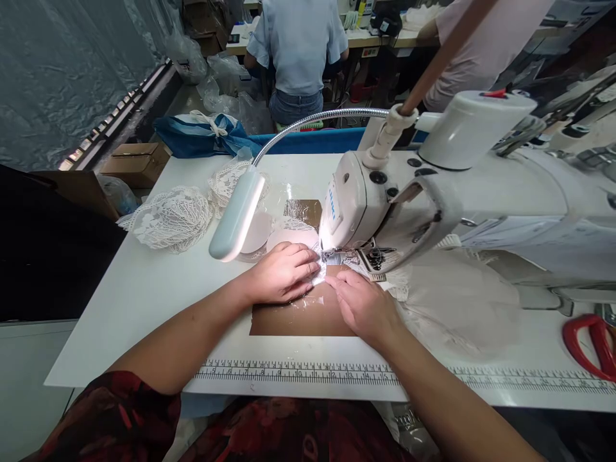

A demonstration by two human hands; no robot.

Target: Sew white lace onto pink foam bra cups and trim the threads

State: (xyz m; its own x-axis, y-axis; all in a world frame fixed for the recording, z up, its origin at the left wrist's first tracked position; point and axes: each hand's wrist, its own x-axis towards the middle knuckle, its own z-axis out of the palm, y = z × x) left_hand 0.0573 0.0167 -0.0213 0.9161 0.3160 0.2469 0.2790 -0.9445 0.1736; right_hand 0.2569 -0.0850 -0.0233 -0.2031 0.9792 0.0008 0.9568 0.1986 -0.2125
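Observation:
Under the needle of a white sewing machine (pixel 353 199) lies a small piece of white lace fabric (pixel 318 274). My left hand (pixel 283 273) rests on the lace from the left, fingers together and pressing it flat near the presser foot. From the right, my right hand (pixel 363 305) pinches the edge of the same lace with thumb and forefinger. Beneath both hands is a brown taped sheet (pixel 298 319) on the table. Pale round pads (pixel 289 236) lie just behind my left hand. The needle point itself is too small to make out.
White lace pieces (pixel 171 218) are heaped at the left. A lamp (pixel 237 215) on a bendy neck hangs over the table. Sheer pale fabric (pixel 462 298) spreads at the right, near red-handled scissors (pixel 590 346). A printed ruler (pixel 298 372) runs along the front edge. People sit beyond.

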